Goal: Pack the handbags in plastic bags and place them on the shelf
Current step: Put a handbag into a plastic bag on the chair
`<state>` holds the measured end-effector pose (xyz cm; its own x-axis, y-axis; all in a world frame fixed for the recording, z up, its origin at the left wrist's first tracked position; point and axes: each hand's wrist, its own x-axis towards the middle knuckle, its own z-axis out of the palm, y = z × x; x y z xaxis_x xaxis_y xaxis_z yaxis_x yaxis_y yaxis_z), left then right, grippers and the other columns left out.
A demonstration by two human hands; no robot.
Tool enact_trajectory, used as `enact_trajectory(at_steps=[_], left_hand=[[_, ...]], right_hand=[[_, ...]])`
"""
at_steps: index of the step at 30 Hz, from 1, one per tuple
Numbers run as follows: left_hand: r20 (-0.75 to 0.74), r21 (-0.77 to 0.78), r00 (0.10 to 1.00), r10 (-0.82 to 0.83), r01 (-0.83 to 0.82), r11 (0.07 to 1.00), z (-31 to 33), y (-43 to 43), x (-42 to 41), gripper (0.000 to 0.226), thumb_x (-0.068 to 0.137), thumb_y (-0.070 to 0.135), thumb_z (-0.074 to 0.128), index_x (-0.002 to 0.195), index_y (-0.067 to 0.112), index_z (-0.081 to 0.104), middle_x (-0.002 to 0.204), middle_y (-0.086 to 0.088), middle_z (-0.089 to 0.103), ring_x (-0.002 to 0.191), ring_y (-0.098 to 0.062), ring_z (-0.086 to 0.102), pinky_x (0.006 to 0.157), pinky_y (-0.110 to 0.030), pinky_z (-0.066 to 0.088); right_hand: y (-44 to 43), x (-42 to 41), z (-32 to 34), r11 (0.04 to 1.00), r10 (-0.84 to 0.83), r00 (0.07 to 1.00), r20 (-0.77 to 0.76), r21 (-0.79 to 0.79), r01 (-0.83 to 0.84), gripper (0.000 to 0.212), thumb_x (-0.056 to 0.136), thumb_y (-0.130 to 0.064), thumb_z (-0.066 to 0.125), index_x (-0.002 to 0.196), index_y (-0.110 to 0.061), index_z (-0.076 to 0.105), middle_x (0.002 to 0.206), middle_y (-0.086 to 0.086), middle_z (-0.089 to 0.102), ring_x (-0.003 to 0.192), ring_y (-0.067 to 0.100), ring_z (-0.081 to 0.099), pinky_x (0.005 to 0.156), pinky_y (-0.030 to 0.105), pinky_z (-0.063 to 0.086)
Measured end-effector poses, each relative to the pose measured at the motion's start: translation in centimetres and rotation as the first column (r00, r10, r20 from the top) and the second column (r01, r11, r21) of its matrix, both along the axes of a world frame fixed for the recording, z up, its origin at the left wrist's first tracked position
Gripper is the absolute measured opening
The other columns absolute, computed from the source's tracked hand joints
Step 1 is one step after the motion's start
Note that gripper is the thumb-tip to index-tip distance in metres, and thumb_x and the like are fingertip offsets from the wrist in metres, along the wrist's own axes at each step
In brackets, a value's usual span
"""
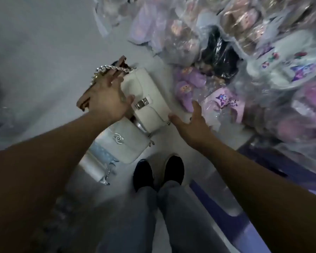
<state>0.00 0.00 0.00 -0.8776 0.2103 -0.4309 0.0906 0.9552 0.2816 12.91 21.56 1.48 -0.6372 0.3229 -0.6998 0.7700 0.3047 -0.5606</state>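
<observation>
The head view looks straight down at a pale grey floor (44, 61) where several handbags lie together. The task's thing now is the white quilted handbag with a silver clasp (150, 88). It lies slanted on top of the others, in the middle of the picture, with its silver chain strap (115, 68) bunched at its far end. I judge that it is on top because it is the next one to go into a plastic bag; it is not wrapped yet.

Under it and nearer to the person is a pale handbag with a twisted silver emblem (124, 145). A brown bag (83, 102) shows from below the left wrist.

The left hand (108, 99) is spread wide. Its thumb rests on the front of the white quilted handbag near the clasp, and its straight fingers reach over the chain. It does not yet close around anything.

The right hand (190, 123) is also spread, palm turned inward. Its thumb tip is at the near corner of the same handbag, touching or almost touching; the blur does not let me decide. The two hands seem placed to take the bag from both ends.

On the right stands a heap of purple plush slippers in clear plastic (190, 83). The person's black shoes (159, 170) are just below the bags.
</observation>
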Motion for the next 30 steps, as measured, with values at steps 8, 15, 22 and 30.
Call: enact_trajectory(at_steps=[8, 15, 22, 30], left_hand=[[0.159, 0.283, 0.902, 0.401, -0.431, 0.857, -11.0, 2.0, -2.9, 0.081, 0.085, 0.054, 0.071, 0.151, 0.024, 0.036, 0.151, -0.009, 0.045, 0.139, -0.027, 0.044, 0.116, -0.039, 0.035], [-0.014, 0.280, 0.903, 0.428, -0.408, 0.869, -7.7, 2.2, -1.3, 0.063, 0.080, 0.049, 0.074, 0.130, 0.020, 0.053, 0.126, 0.007, 0.058, 0.112, -0.012, 0.055, 0.086, -0.017, 0.036], [0.034, 0.325, 0.782, 0.622, -0.597, 0.733, 3.0, 7.8, 4.8, 0.034, 0.085, 0.063, 0.050, 0.082, 0.029, 0.052, 0.078, 0.011, 0.052, 0.089, -0.021, 0.058, 0.076, -0.030, 0.040], [0.121, 0.327, 0.870, 0.478, -0.490, 0.808, 14.2, 14.7, 15.7, 0.048, 0.079, 0.080, 0.046, 0.096, 0.036, 0.046, 0.083, 0.006, 0.056, 0.089, -0.023, 0.058, 0.078, -0.034, 0.041]], right_hand=[[-4.0, -2.4, -12.3, 0.695, -0.443, 0.764, 0.470, -0.359, 0.623, 0.096, 0.084, -0.063, 0.068, 0.156, -0.035, 0.010, 0.125, 0.003, 0.049, 0.100, 0.033, 0.062, 0.074, 0.050, 0.057], [-4.8, -2.5, -10.5, 0.563, -0.602, 0.677, 0.423, -0.376, 0.736, 0.070, 0.081, -0.055, 0.076, 0.129, -0.036, 0.029, 0.119, -0.007, 0.055, 0.100, 0.028, 0.064, 0.056, 0.044, 0.059], [-0.8, 3.1, -0.9, 0.575, -0.760, 0.608, 0.230, -0.197, 0.794, 0.083, 0.066, -0.071, 0.077, 0.126, -0.040, 0.030, 0.127, 0.000, 0.053, 0.107, 0.022, 0.061, 0.101, 0.047, 0.052], [6.3, 15.0, 11.2, 0.575, -0.816, 0.563, -0.130, -0.082, 0.814, 0.067, 0.079, -0.048, 0.082, 0.123, -0.027, 0.035, 0.116, -0.006, 0.060, 0.093, -0.002, 0.060, 0.062, 0.004, 0.045]])
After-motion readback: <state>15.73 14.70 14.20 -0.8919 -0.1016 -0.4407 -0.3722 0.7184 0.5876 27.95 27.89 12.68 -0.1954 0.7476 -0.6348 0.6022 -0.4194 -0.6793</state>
